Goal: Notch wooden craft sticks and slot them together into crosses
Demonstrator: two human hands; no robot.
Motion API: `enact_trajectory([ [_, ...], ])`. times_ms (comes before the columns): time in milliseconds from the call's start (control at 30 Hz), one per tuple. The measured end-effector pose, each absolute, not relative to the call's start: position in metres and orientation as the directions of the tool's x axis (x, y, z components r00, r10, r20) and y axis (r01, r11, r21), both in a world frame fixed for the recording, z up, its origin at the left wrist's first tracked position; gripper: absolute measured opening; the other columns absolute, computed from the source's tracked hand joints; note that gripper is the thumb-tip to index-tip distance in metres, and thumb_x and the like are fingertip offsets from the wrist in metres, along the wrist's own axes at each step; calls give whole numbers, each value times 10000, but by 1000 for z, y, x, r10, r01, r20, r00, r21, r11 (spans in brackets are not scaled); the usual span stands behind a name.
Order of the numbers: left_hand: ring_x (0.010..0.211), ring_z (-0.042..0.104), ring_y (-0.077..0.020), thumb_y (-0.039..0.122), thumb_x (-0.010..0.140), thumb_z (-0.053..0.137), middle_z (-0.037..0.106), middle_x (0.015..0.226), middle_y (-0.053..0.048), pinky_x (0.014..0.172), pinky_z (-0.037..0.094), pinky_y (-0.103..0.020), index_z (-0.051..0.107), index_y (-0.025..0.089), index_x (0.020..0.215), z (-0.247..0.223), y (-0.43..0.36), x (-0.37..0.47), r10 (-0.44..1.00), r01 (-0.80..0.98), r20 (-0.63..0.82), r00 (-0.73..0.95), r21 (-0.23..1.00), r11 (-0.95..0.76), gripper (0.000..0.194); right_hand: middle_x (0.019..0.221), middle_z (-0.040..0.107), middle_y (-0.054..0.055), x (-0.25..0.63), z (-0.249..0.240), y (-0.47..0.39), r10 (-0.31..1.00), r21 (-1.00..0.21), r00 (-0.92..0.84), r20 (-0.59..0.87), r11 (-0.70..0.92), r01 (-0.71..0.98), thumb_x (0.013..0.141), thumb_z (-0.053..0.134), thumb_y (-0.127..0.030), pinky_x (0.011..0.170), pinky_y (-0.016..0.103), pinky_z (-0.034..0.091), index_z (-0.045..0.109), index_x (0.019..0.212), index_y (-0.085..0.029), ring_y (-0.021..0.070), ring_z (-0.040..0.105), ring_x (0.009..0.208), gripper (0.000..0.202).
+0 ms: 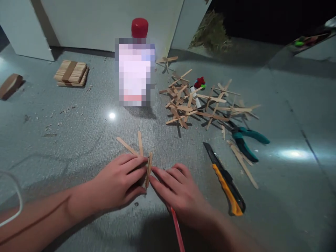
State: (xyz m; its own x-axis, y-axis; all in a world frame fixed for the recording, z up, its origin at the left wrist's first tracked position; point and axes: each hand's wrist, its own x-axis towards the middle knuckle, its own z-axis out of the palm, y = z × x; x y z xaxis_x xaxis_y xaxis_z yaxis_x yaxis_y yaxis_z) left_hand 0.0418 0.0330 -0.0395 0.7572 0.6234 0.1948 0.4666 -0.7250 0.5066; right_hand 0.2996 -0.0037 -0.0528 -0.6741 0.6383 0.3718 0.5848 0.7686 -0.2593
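Note:
My left hand [119, 178] is closed on a few wooden craft sticks. One craft stick [149, 162] stands on edge between my two hands, and two others fan out beyond my left fingertips. My right hand [178, 189] is closed, its thumb and index fingertip against the edge-on stick. A slim red rod [177, 227] runs under and between the fingers of my right hand; its kind is hidden. A box cutter [227, 185] with a yellow handle lies to the right, blade out. Beyond it are teal-handled pliers [244, 138].
Crossed craft-stick pieces [189, 101] are heaped at the back right. A bottle with a red cap [140, 28], its body blurred out, stands behind my hands. A banded bundle of craft sticks [71, 72] lies at the back left. A white cable [18, 196] loops at the left edge.

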Motion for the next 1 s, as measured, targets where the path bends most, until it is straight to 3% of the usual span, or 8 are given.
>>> enact_trajectory([
  [367,1239,687,-313,362,1044,653,699,1440,-161,1055,611,-501,687,165,1310,-35,35,43,634,506,174,754,461,-729,332,1342,773,126,300,-55,-4,665,-287,-663,344,746,601,985,561,-92,917,474,404,752,1275,-167,255,610,939,356],
  [733,1228,672,-314,323,1100,564,687,1449,-167,1048,606,-496,625,116,1390,-40,35,45,631,525,213,746,396,-753,361,1322,787,136,299,-52,-2,653,-282,-657,377,757,590,1008,541,-81,902,470,419,753,1193,-142,251,597,923,288],
  [1000,1257,654,-325,384,1103,564,672,1471,-176,1072,603,-515,637,107,1382,-37,38,45,644,534,184,743,417,-735,400,1329,774,152,301,-52,-2,650,-266,-665,368,759,595,987,575,-87,927,478,429,769,1198,-161,253,604,940,296],
])
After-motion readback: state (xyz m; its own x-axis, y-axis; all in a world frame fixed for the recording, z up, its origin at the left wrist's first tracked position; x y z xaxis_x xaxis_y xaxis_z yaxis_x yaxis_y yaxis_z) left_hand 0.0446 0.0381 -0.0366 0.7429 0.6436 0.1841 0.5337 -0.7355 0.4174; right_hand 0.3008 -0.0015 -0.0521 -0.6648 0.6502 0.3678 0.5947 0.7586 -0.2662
